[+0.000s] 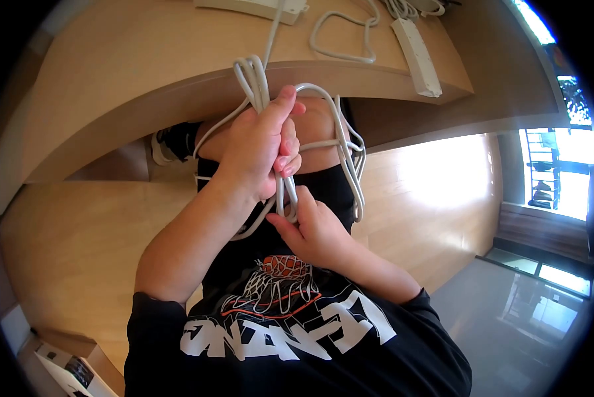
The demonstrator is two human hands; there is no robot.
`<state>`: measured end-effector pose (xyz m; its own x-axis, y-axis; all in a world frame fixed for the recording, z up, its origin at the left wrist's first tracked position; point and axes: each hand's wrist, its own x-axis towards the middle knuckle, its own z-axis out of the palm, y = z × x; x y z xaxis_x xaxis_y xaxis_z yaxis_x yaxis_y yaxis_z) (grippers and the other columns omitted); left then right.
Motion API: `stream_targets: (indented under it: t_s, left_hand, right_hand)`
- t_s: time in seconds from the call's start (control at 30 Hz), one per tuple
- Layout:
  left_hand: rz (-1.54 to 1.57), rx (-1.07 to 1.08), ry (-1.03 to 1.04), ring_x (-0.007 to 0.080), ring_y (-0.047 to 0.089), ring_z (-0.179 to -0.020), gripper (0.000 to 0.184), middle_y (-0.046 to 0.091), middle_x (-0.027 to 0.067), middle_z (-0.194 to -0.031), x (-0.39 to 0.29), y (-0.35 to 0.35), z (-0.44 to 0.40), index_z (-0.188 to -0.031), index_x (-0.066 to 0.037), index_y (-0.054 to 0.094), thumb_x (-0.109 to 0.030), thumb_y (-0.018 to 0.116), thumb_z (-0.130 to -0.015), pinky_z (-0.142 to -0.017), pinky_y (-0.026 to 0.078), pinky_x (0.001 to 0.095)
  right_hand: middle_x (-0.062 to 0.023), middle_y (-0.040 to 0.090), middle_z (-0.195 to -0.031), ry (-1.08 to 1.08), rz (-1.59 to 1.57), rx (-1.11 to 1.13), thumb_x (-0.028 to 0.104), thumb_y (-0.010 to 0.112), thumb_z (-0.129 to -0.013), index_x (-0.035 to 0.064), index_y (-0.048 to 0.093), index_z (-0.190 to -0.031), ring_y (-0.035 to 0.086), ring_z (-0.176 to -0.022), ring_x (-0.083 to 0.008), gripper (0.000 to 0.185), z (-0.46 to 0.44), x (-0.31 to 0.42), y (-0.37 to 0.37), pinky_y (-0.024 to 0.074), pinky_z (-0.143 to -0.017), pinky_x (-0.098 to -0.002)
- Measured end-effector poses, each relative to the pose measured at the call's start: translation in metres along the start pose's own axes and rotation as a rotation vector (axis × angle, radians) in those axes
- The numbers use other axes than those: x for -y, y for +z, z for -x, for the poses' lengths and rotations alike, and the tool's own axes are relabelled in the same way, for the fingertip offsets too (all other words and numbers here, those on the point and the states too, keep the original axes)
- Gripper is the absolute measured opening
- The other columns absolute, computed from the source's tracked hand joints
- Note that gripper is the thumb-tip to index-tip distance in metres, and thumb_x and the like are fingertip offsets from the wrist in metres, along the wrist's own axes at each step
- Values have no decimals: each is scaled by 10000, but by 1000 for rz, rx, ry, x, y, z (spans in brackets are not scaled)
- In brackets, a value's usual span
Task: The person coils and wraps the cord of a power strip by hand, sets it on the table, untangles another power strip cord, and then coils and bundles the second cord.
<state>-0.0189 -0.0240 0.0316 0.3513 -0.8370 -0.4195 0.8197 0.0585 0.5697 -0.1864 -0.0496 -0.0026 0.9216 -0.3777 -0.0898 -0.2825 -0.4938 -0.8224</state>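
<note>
A white cable [252,78] is folded into a narrow bundle of several loops in front of my body. My left hand [260,135] is closed round the middle of the bundle, with loops standing out above the thumb. Just below, my right hand [318,228] has its thumb and fingers closed at the lower loop ends. More loops of the cable hang over my knee on the right. One length runs up over the desk edge towards a white power strip [257,8], which is partly cut off at the top.
The wooden desk [138,56] has a curved front edge just beyond my hands. A second power strip [416,58] and a loose cable [342,57] lie on it. Below are my legs, a shoe [163,149] and a wooden floor [85,245]. A box [79,370] stands lower left.
</note>
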Motion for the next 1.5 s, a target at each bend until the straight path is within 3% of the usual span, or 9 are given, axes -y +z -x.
stream_targets:
  t_s: [0.33, 0.63, 0.77, 1.07, 1.2, 1.33, 1.4, 1.47, 1.5]
  left_hand:
    - [96, -21, -8, 77, 294, -340, 348, 358, -51, -473, 0, -15, -20, -755, -165, 453, -416, 569, -965, -350, 252, 238]
    - [-6, -129, 40, 83, 288, -354, 301, 338, -48, -476, 4, -10, -16, -748, -165, 451, -319, 605, -955, -360, 253, 259]
    - [6, -140, 74, 82, 282, -345, 305, 336, -49, -474, 7, -6, -16, -748, -155, 439, -290, 622, -952, -359, 253, 256]
    - [-97, -136, 114, 80, 327, -338, 329, 352, -46, -473, 16, -11, -12, -727, -143, 455, -308, 631, -950, -339, 274, 250]
    - [-12, -8, -69, 76, 302, -327, 298, 343, -51, -468, 5, -25, -10, -752, -151, 501, -333, 600, -967, -325, 249, 248]
    - [-72, 203, -306, 68, 272, -319, 297, 326, -57, -459, -19, -43, 3, -749, -168, 502, -331, 547, -993, -317, 222, 245]
    - [-175, 219, -325, 56, 269, -324, 293, 318, -61, -462, -29, -42, 16, -740, -169, 472, -303, 568, -982, -313, 218, 241]
    - [-214, 201, -378, 47, 276, -334, 326, 322, -64, -471, -38, -39, 29, -721, -166, 445, -308, 620, -957, -311, 212, 235]
    - [-227, 251, -391, 43, 286, -343, 300, 327, -65, -492, -42, -38, 33, -762, -164, 445, -313, 607, -966, -314, 218, 226]
  right_hand:
    - [-211, 562, -612, 38, 155, 0, 134, 629, -879, -34, 391, -927, 557, -539, -435, 295, -24, -14, 15, 439, -477, -479]
    - [-216, 600, -615, 69, -217, -203, 208, 689, -835, -57, 491, -932, 619, -594, -426, 344, -22, -13, 24, 506, -545, -459]
    - [-191, 607, -600, 146, 124, -122, 333, 704, -808, -4, 564, -677, 634, -592, -392, 388, -28, -11, 4, 512, -550, -447]
    - [-204, 599, -611, 266, 343, 14, 255, 581, -873, 18, 562, -689, 608, -616, -425, 301, -18, -16, 30, 495, -570, -498]
    - [-174, 626, -617, 200, 246, 12, 383, 716, -810, 38, 594, -693, 631, -578, -377, 384, -17, -13, 22, 511, -536, -446]
    - [-55, 599, -605, 32, 131, 205, 329, 851, -699, 63, 608, -789, 614, -552, -261, 372, -14, 9, -17, 493, -541, -371]
    - [-111, 620, -700, 164, 28, 9, 283, 812, -735, 54, 615, -875, 620, -693, -321, 333, -18, 30, -52, 490, -626, -419]
    - [-135, 623, -819, -252, 354, -498, 225, 755, -791, 40, 616, -933, 598, -803, -327, 271, -46, 15, -75, 483, -685, -411]
    - [-144, 615, -869, -296, 439, -506, 190, 713, -819, 32, 616, -949, 585, -846, -330, 227, -60, 11, -82, 477, -708, -411]
